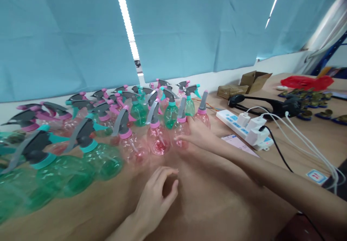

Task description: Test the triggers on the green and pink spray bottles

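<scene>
My right hand (193,132) reaches forward and is closed round the right side of a clear pink spray bottle (180,126). Its thumb lies across the front of the bottle; some fingers are hidden behind. Lower down, my left hand (157,194) hovers over the table with fingers curved and a gap between thumb and fingertips, nothing in it. Left of the held bottle stands another pink spray bottle (158,139), and a third pink one (203,116) is just beyond my right hand. Green spray bottles with turquoise collars (103,161) stand at the left.
Several more spray bottles crowd toward the blue curtain (176,34). On the right lie a white power strip (233,119) with plugs and cables, a phone (238,143), a black headset (260,105), cardboard boxes (255,81), a red plastic bag (303,81) and several brass-coloured parts (317,96).
</scene>
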The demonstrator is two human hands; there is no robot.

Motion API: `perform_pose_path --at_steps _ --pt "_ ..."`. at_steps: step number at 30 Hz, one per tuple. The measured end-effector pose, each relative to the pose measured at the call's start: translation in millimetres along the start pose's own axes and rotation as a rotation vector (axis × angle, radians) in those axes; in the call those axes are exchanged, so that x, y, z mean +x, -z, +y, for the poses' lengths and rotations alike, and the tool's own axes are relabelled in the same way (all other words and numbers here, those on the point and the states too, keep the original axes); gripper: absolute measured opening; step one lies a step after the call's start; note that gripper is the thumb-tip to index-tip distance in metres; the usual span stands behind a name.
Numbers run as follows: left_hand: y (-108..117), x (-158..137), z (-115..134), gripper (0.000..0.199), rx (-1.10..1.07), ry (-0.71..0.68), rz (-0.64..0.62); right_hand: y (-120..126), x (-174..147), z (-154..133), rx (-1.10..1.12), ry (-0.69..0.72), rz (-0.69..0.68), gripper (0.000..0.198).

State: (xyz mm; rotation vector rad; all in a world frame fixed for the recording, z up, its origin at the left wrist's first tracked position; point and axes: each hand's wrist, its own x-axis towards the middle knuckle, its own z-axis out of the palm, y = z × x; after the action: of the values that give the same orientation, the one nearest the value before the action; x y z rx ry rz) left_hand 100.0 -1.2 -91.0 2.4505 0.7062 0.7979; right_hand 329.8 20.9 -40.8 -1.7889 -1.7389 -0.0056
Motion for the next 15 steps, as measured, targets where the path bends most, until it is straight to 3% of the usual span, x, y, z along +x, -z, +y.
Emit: perform_pose_path --at_steps 6,10,13,15 --pt "2 -1 -2 0.013 -0.046 0.093 -0.011 -4 4 -3 0.005 -0.015 0.018 0.050" --pt "3 1 -3 0.012 -0.061 0.129 -0.020 12 -11 -5 0.013 -0.007 0.047 0.054" --pt "4 3 -2 0.012 -0.053 0.134 -0.022 35 -27 3 0.040 0.014 0.046 0.044" --pt "5 4 -1 0.012 -0.044 0.142 -0.014 48 -34 15 0.051 -0.013 0.051 0.027"
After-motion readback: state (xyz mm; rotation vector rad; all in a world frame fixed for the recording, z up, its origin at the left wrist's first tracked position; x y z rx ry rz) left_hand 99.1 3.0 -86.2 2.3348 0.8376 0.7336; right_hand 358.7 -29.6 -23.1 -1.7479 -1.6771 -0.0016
